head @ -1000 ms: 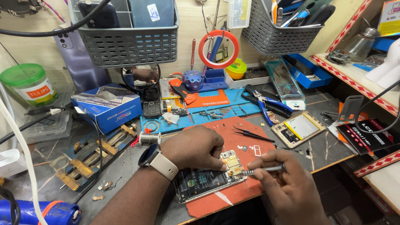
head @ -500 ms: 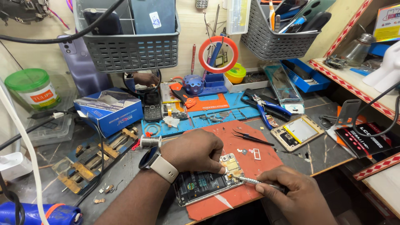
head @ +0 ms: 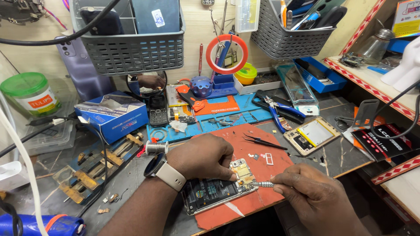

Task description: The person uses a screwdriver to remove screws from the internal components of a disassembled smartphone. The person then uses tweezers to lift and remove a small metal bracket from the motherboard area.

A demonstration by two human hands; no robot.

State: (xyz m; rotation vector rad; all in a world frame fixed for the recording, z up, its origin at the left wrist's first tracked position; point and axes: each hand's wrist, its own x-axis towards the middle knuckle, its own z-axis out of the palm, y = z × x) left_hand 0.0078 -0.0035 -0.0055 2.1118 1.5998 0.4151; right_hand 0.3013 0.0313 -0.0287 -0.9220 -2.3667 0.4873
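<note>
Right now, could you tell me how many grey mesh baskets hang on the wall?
2: one grey mesh basket at upper left, another grey mesh basket at upper right holding tools. Others may lie outside the view.

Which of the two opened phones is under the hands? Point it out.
The dark opened phone on the red mat, pinned by the left hand. The other, with a pale yellow-edged panel, lies untouched to the right.

Phone-repair workshop. Red work mat (head: 258,196) on cluttered tabletop (head: 131,183); opened phone (head: 214,190) on the mat, tweezers (head: 262,142) at its far edge, pliers (head: 280,109) beyond, grey wire baskets (head: 131,52) of parts hung above.
</note>
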